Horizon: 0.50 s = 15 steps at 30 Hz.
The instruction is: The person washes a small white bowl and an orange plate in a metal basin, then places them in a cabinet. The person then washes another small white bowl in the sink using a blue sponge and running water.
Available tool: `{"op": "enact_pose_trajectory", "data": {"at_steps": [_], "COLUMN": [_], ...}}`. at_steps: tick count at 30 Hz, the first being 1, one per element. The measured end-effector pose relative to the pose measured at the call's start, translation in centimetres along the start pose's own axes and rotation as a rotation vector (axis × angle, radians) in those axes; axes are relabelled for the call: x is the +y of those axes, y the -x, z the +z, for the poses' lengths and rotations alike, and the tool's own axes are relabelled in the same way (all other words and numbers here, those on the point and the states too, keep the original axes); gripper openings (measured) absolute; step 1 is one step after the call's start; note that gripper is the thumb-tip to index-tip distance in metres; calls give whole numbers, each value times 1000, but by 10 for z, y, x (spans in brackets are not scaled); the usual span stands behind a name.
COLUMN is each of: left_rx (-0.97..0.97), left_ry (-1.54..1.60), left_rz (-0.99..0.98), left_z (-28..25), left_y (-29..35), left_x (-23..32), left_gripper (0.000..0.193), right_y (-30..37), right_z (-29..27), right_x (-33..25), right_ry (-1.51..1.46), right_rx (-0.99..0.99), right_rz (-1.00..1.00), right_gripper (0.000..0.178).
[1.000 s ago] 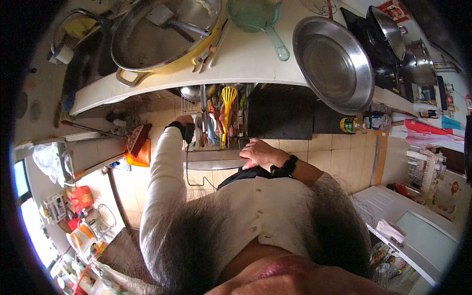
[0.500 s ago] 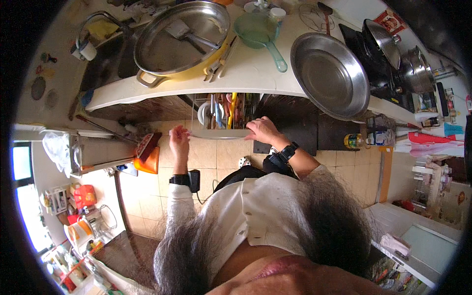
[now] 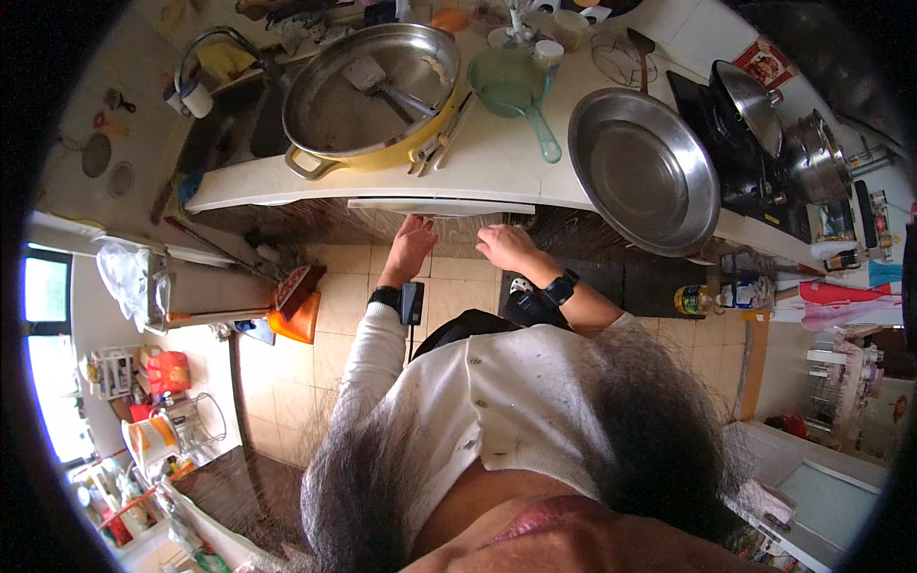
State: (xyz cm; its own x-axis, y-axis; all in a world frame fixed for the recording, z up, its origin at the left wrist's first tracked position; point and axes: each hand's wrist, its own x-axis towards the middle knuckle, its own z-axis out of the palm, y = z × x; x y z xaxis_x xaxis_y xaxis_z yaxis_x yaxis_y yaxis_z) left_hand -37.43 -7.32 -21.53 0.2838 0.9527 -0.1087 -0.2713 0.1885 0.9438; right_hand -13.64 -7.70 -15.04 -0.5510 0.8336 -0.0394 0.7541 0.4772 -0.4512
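The drawer [image 3: 457,229] under the counter is pushed in, with its pale top edge level with the cabinet front. My left hand [image 3: 411,252] is at the left part of the drawer front, its fingers stretched up against it and holding nothing. Close to the right part is my right hand [image 3: 510,250], thumb and fingers loosely apart with nothing between them; whether it touches the front I cannot tell. What lies inside the drawer is hidden.
On the counter [image 3: 487,177] stand a yellow pan [image 3: 373,143] with a spatula [image 3: 401,95] in it, a green dipper [image 3: 506,86] and a wide steel basin [image 3: 642,158] overhanging the edge. Pots stand at the stove on the right. An orange dustpan [image 3: 298,320] is at the left.
The drawer has gone from pulled out, with utensils and bowls showing, to pushed in. My left hand has moved right and forward, and both hands have let go of its edge.
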Motion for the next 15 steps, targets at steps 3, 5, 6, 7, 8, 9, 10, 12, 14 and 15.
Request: {"op": "enact_pose_trajectory", "data": {"at_steps": [3, 5, 6, 7, 8, 9, 10, 12, 14, 15], "left_rx": [72, 25, -21, 8, -42, -14, 17, 3, -15, -8], "left_ry": [480, 540, 568, 602, 586, 578, 599, 493, 450, 475], "left_rz": [-115, -78, -53, -73, -41, -56, -66, -63, -51, -53], "left_z": [4, 5, 5, 5, 4, 2, 1, -1, -2, -2], "left_y": [-19, -29, -33, -37, -40, -43, -46, -50, -52, -52], "left_x": [4, 3, 3, 2, 1, 0, -1, -1, -1, 0], "left_gripper": [53, 53, 54, 54, 54, 55, 55, 57, 58, 58], "right_y": [5, 11, 15, 18, 21, 23, 25, 27, 27, 26], "right_z": [-3, -4, -4, -4, -4, -5, -5, -8, -13, -16], "right_x": [19, 33, 40, 47, 54, 60, 64, 69, 69, 67], "right_ry": [-9, -55, -85, -112, -134, -128, -117, -101, -74, -98], "right_rx": [-38, -51, -36, -24, -20, -9, -8, -25, -84, -74], "right_rz": [18, 38, 51, 69, 95, 91, 92, 115, 181, 144], "right_gripper": [20, 21, 22, 22, 22, 22, 22, 22, 22, 22]}}
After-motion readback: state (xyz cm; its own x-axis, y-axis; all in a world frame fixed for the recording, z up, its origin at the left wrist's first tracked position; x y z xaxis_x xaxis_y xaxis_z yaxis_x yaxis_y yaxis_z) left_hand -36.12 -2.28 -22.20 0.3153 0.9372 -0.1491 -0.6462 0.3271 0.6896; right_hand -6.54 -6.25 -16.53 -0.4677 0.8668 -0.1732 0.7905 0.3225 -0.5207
